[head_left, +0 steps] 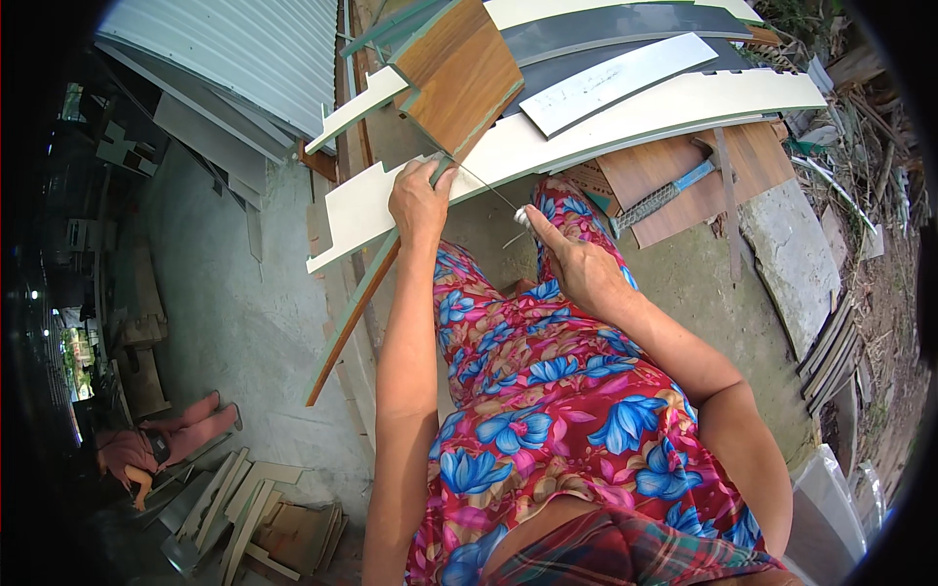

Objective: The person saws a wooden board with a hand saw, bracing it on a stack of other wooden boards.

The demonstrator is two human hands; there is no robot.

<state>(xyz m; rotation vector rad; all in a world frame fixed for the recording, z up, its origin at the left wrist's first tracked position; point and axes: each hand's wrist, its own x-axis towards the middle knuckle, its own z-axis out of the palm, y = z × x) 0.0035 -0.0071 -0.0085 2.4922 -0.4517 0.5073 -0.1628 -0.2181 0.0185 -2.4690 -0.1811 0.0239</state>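
Observation:
My left hand (422, 200) is closed around the narrow strip (354, 322) of a wood-grain board, near where it meets the board's wide brown panel (464, 73). The strip slants down to the left, its green-grey edge showing. In my right hand (584, 272) is the whitish, wrapped-looking end of a thin, dark blade or rod (489, 188). Its far end reaches the board's corner beside my left fingers; whether it cuts into the board I cannot tell. Beneath lies a long cream board (557, 146) with a notched left end.
A white offcut (618, 84) lies across the stacked boards. Brown panels (664, 176) and a blue-and-grey tool (664, 198) lie at right. More offcuts (259, 513) are on the floor at lower left, near another person (176, 439). Corrugated sheeting (234, 59) stands at upper left.

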